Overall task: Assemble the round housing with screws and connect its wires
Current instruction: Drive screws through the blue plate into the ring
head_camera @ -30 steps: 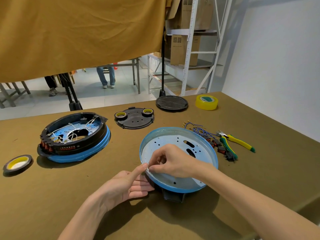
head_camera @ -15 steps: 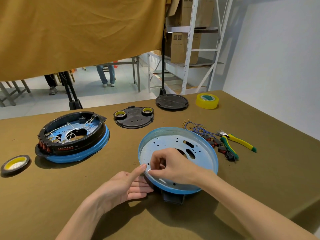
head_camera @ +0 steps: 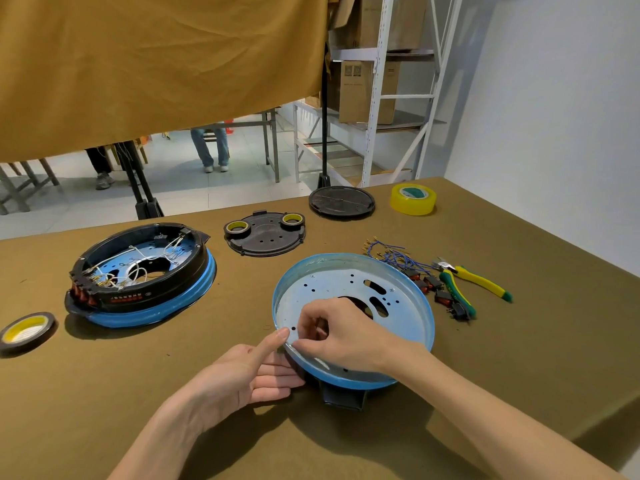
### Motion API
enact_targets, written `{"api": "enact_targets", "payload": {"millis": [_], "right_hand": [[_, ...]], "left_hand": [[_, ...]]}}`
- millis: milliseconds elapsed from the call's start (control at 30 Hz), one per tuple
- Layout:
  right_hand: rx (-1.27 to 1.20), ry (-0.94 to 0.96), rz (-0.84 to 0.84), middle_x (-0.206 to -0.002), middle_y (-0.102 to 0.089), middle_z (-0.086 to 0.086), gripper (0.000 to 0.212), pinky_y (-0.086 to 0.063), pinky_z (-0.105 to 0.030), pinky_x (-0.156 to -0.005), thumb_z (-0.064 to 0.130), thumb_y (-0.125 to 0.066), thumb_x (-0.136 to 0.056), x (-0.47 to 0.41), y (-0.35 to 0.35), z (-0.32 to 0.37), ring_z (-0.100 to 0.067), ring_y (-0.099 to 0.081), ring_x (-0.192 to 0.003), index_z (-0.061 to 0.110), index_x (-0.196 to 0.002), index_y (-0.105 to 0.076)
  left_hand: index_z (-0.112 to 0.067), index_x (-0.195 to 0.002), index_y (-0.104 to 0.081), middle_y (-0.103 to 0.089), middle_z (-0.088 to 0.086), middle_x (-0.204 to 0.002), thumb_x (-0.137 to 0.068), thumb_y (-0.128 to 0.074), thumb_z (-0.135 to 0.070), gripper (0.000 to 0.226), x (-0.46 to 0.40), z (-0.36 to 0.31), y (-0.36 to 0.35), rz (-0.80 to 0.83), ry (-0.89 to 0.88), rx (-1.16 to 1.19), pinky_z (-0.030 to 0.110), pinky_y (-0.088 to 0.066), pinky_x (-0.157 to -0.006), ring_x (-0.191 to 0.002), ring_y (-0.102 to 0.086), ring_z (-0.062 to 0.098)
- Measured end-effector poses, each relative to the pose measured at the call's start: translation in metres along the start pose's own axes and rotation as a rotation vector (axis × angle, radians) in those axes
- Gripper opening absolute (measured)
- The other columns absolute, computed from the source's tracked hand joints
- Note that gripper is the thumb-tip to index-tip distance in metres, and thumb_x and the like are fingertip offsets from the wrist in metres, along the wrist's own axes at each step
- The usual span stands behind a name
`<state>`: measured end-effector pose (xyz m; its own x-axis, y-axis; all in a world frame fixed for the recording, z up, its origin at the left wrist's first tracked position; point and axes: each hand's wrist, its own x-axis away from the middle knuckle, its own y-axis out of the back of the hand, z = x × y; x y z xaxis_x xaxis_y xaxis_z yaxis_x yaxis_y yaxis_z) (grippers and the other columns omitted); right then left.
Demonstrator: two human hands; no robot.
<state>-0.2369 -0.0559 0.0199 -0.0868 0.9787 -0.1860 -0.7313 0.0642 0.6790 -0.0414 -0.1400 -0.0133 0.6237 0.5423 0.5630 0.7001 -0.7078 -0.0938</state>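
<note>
The round housing (head_camera: 412,299), a blue-rimmed metal pan with many holes, lies in front of me, its near edge raised on a black bracket (head_camera: 343,398). My left hand (head_camera: 239,375) grips its near-left rim, thumb on top and fingers underneath. Inside the pan by that rim is my right hand (head_camera: 346,334), its curled fingertips pinched together on something too small to make out. Loose blue wires (head_camera: 391,254) and small red-and-black switches (head_camera: 436,289) lie to the right of the pan.
A second housing (head_camera: 138,271) with a black ring and white wiring sits at the left. Behind are a black cover (head_camera: 265,233) carrying two tape rolls and a black disc (head_camera: 341,202). Also here: yellow tape (head_camera: 412,199), green-yellow pliers (head_camera: 471,282), a tape roll (head_camera: 26,330).
Both hands stay at the pan's near-left rim. My right fingertips have shifted slightly over the plate, and the view has drifted a little.
</note>
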Motion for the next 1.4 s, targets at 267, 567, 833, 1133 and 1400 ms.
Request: {"api": "enact_targets", "payload": {"millis": [267, 567, 833, 1133, 1400], "right_hand": [[0.05, 0.006, -0.012, -0.08, -0.065, 0.005, 0.013, -0.051, -0.028, -0.064, 0.033, -0.074, -0.091, -0.002, 0.001, 0.002, -0.009, -0.056, -0.07, 0.023, -0.097, -0.073], [0.178, -0.157, -0.668, -0.086, -0.064, 0.005, 0.013, -0.047, -0.023, -0.068, 0.007, -0.065, -0.094, 0.01, 0.063, -0.019, -0.007, -0.058, -0.075, 0.017, -0.101, -0.069], [0.578, -0.779, -0.495, -0.112, -0.063, -0.008, 0.032, -0.051, -0.04, -0.078, 0.042, -0.037, -0.107, 0.044, 0.076, -0.065, -0.031, -0.065, -0.097, 0.018, -0.108, -0.058], [0.573, -0.836, -0.402, -0.11, -0.064, -0.008, 0.026, -0.047, -0.035, -0.07, 0.037, -0.056, -0.1, 0.051, 0.068, -0.069, -0.03, -0.065, -0.099, 0.014, -0.111, -0.057], [0.009, -0.239, -1.154, -0.069, -0.062, -0.01, 0.043, -0.034, -0.021, -0.057, 0.042, -0.065, -0.097, 0.052, 0.117, -0.013, -0.009, -0.04, -0.06, 0.007, -0.073, -0.063]], "left_hand": [[0.003, -0.122, -0.065, -0.077, 0.022, -0.11, -0.063, -0.076, -0.068, 0.093, 0.006, -0.005, -0.003, 0.009, 0.052, 0.063, 0.034, -0.064, -0.077, -0.103, -0.076, 0.03], [-0.001, -0.132, -0.053, -0.068, 0.021, -0.129, -0.058, -0.089, -0.054, 0.098, 0.008, -0.005, -0.013, -0.175, -0.069, 0.364, 0.038, -0.061, -0.082, -0.114, -0.068, 0.031], [-0.005, -0.118, -0.062, -0.074, 0.021, -0.114, -0.046, -0.098, -0.034, 0.085, 0.008, -0.008, -0.009, -0.312, -0.164, 0.49, 0.046, -0.056, -0.102, -0.111, -0.07, 0.033], [-0.002, -0.122, -0.058, -0.065, 0.027, -0.121, -0.069, -0.089, -0.034, 0.069, 0.012, -0.011, 0.01, -0.356, -0.213, 0.626, 0.054, -0.053, -0.103, -0.119, -0.063, 0.04], [0.004, -0.115, -0.065, -0.078, 0.023, -0.094, -0.067, -0.089, -0.041, 0.071, -0.002, -0.019, 0.009, -0.262, -0.191, 0.45, 0.04, -0.062, -0.068, -0.103, -0.072, 0.036]]}}
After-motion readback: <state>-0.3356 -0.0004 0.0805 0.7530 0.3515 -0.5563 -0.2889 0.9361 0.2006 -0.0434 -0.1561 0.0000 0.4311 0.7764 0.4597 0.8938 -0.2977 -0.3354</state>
